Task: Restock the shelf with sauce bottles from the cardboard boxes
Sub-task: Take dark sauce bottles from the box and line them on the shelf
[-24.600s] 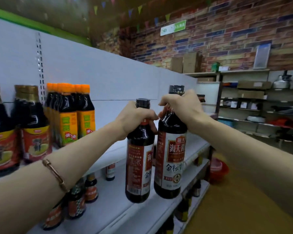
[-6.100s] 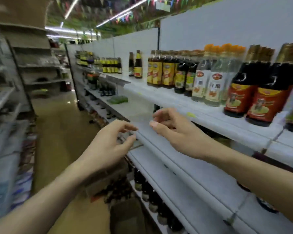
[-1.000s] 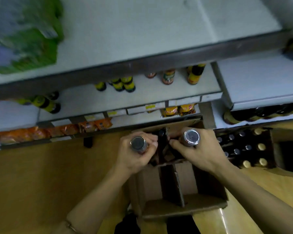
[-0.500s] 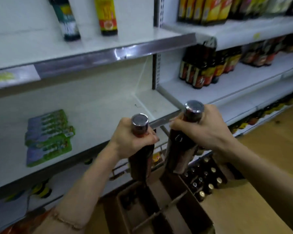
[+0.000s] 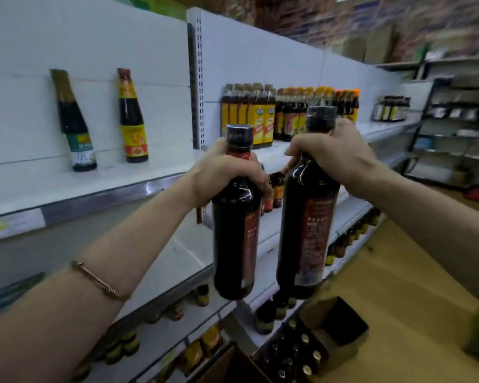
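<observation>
Each hand carries one dark sauce bottle by its neck, upright, in the air in front of the white shelving. My left hand [image 5: 227, 170] grips the left bottle [image 5: 234, 239], which has a black cap and a red label. My right hand [image 5: 332, 150] grips the right bottle [image 5: 306, 233], held slightly higher. On the floor below stand an open cardboard box [image 5: 293, 352] full of capped bottles and an emptied box [image 5: 340, 322] to its right.
The upper shelf [image 5: 94, 186] holds two lone bottles [image 5: 130, 117] at the left and rows of yellow-labelled and orange-capped bottles [image 5: 260, 114] at the right. Lower shelves carry small bottles. Wooden floor and a dark metal rack [image 5: 454, 128] lie to the right.
Both hands pulled a bottle out of the floor box and raised them to upper-shelf height. My view swung up from the box to the shelves.
</observation>
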Motion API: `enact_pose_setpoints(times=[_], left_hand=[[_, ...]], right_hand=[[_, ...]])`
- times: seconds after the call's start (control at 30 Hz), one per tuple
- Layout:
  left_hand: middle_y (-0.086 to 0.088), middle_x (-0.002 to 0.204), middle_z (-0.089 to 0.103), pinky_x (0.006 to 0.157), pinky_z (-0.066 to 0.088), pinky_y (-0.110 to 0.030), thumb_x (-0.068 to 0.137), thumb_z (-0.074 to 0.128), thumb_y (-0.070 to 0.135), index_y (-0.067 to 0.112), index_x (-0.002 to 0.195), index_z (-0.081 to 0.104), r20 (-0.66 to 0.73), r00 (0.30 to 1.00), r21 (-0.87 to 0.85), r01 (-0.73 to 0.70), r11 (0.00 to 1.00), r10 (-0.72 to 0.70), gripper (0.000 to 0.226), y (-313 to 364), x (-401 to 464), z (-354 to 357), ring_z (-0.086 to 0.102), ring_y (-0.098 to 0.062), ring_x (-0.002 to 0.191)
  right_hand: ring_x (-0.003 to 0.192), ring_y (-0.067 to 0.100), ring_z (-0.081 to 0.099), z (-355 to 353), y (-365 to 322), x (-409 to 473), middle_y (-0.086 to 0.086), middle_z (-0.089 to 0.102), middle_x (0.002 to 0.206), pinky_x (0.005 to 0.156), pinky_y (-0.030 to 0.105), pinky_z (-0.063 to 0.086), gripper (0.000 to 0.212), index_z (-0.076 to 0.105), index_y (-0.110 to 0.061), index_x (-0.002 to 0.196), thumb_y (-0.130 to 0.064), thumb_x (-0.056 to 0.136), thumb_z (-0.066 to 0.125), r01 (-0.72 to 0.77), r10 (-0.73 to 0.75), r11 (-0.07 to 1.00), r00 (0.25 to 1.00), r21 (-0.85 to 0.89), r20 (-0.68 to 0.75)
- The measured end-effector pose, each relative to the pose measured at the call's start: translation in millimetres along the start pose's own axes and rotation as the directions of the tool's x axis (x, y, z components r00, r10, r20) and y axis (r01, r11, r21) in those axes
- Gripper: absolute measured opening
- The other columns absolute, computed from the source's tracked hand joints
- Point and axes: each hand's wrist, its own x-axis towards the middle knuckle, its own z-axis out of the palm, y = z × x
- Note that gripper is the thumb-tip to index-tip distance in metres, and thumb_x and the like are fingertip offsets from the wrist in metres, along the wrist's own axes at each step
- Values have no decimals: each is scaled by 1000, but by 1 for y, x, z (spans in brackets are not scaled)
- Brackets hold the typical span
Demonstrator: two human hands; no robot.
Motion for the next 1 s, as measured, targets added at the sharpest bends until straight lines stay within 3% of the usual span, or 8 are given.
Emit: enact_pose_setpoints(times=[0.17, 0.3, 0.43, 0.53, 0.6, 0.77, 0.87, 1.0], left_hand=[[-19, 66, 70, 67, 55, -33, 60, 61, 3, 9, 49, 67, 21, 999, 10, -42, 999, 42, 13, 14, 22, 19, 66, -33, 65], [-19, 64, 69, 67, 56, -35, 59, 61, 2, 7, 48, 67, 79, 997, 33, -28, 999, 25, 13, 22, 44, 49, 67, -33, 64], [-22, 69, 70, 70, 56, -36, 55, 64, 5, 7, 51, 68, 122, 992, 63, -41, 997, 33, 7, 24, 76, 84, 67, -33, 67], [-24, 73, 70, 77, 53, -44, 51, 68, 11, 9, 51, 69, 124, 991, 65, -60, 996, 51, 2, 20, 106, 118, 66, -36, 72], [-28, 76, 69, 79, 53, -47, 46, 70, 15, 6, 53, 69, 134, 990, 52, -56, 997, 49, 12, 15, 126, 145, 66, -42, 75], [-24, 70, 69, 63, 55, -31, 54, 63, 1, -7, 61, 60, 187, 982, -43, -17, 999, 25, 11, 7, 177, 220, 67, -31, 63], [-21, 69, 70, 70, 55, -35, 56, 62, 2, 1, 55, 65, 200, 979, -55, -31, 998, 42, 3, 0, 207, 258, 67, -31, 67], [-22, 68, 69, 69, 56, -35, 56, 62, 2, 4, 51, 65, 241, 970, -74, -21, 997, 38, 6, -12, 243, 298, 67, -34, 66]], right_hand=[[59, 19, 69, -37, -4, -1, 11, 72, 65, 62, 27, 55, 17, 67, 4, 68, -9, 79, 66, -2, 2, 1000, 1000, -28, 23], [66, 31, 70, -68, 12, -2, 8, 72, 65, 71, 40, 57, 19, 67, 3, 67, -13, 78, 67, -22, 21, 999, 1000, -30, -21], [62, 21, 66, -106, 35, -1, 6, 71, 64, 69, 40, 55, 18, 68, -5, 62, -17, 75, 69, -62, 58, 996, 997, -64, -52], [64, 25, 65, -142, 53, 2, 11, 73, 70, 71, 43, 57, 21, 69, -4, 60, -21, 72, 70, -83, 75, 989, 995, -120, -72], [67, 26, 69, -171, 67, 4, 10, 73, 71, 73, 42, 57, 18, 69, -6, 61, -19, 75, 70, -100, 88, 986, 992, -132, -89], [76, 39, 70, -238, 104, 6, 18, 72, 74, 73, 57, 57, 31, 70, 3, 69, -28, 65, 70, -117, 94, 976, 987, -183, -128], [72, 43, 67, -273, 128, 8, 27, 69, 79, 70, 55, 55, 41, 66, 10, 71, -30, 63, 69, -137, 105, 970, 981, -200, -162], [57, 25, 56, -310, 165, 16, 13, 62, 62, 61, 41, 49, 26, 56, -17, 46, -25, 66, 70, -161, 122, 969, 970, -185, -210]])
